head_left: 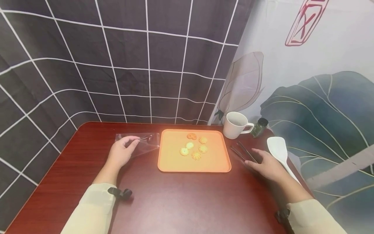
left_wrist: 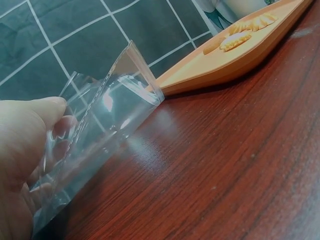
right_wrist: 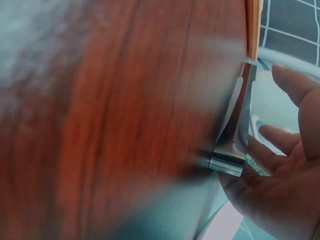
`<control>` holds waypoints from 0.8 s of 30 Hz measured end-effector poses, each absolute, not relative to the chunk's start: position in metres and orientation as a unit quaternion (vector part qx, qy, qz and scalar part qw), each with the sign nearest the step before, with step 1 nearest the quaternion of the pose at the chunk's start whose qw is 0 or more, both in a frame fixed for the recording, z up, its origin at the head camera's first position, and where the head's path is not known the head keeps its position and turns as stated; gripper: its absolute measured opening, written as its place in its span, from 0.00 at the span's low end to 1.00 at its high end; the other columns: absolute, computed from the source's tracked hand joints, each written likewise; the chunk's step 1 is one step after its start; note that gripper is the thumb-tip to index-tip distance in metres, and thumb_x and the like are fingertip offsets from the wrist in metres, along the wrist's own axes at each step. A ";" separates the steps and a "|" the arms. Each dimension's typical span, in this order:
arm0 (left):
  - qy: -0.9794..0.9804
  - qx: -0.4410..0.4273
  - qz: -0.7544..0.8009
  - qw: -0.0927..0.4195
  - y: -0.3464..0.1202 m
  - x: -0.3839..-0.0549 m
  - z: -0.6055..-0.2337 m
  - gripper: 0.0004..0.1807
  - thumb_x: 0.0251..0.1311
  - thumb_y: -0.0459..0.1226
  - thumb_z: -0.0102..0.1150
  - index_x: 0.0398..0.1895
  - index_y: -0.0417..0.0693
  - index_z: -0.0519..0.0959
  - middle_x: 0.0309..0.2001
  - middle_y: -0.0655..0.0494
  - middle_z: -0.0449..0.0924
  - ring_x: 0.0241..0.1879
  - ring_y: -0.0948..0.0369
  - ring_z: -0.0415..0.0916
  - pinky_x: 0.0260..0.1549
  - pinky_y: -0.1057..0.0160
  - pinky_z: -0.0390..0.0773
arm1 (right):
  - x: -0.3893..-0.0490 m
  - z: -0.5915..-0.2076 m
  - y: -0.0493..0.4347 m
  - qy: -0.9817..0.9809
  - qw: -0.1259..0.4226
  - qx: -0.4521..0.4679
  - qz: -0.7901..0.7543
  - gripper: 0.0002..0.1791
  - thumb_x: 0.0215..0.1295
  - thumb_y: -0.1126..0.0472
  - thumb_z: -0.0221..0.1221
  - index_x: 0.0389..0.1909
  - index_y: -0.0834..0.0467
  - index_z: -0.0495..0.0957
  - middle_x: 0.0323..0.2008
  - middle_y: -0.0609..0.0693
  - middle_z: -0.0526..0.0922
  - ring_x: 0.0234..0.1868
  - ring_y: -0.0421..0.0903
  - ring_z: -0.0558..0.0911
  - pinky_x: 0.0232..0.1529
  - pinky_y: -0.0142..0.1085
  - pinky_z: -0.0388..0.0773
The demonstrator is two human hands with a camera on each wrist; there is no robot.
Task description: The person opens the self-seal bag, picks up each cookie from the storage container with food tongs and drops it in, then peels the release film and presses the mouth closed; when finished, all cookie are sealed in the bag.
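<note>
My left hand (head_left: 121, 152) pinches the near edge of a clear plastic bag (left_wrist: 107, 120) at the left of the tray; the bag stands partly open in the left wrist view. Beside the tray's right side lie metal tongs (head_left: 247, 152), their arms spread. Around their bent end (right_wrist: 227, 162) is my right hand (head_left: 268, 165), its thumb and fingers apart, with no grip on them. Whether a fingertip touches the tongs I cannot tell. Several cookies (head_left: 196, 155) of different shapes lie on the orange tray (head_left: 172, 164) between the hands.
Behind the tongs stands a white mug (head_left: 233, 126), with a small dark-lidded jar (head_left: 259, 127) next to its handle. A white spatula (head_left: 277, 148) lies along the table's right edge, close to the right hand. A dark checked curtain (head_left: 125, 81) hangs behind the table (head_left: 181, 201).
</note>
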State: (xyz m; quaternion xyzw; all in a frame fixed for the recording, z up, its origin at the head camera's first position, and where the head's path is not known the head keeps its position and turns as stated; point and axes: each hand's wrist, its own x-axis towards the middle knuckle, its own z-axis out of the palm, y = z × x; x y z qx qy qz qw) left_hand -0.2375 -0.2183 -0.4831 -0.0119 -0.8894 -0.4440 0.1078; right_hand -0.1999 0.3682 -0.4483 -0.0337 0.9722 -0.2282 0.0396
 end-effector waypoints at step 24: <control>-0.888 -0.012 -0.446 0.110 -0.217 -0.239 -0.486 0.18 0.79 0.47 0.59 0.59 0.48 0.86 0.54 0.44 0.91 0.55 0.45 0.85 0.59 0.43 0.80 | -0.207 -0.451 0.366 0.974 0.067 -0.060 -0.206 0.32 0.69 0.62 0.66 0.71 0.71 0.73 0.66 0.75 0.78 0.69 0.76 0.74 0.69 0.72 0.69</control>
